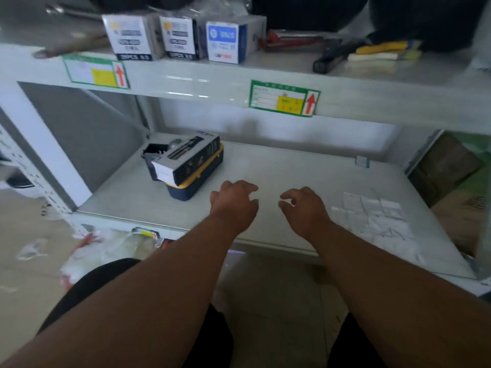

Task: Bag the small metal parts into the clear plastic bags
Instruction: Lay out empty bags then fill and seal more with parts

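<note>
Head camera: a person's left hand [233,201] and right hand [305,205] hovered over the near edge of a white shelf [279,168], fingers loosely curled, holding nothing. Clear plastic bags [372,216] lay flat to the right, just beside the right hand. They looked light, limp and slippery, best pinched at an edge. No metal parts could be made out. A yellow-and-blue case [196,179] sat far left.

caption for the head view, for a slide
Both hands, left hand and right hand, hover empty over the lower shelf, clear plastic bags laid out at right.
</note>
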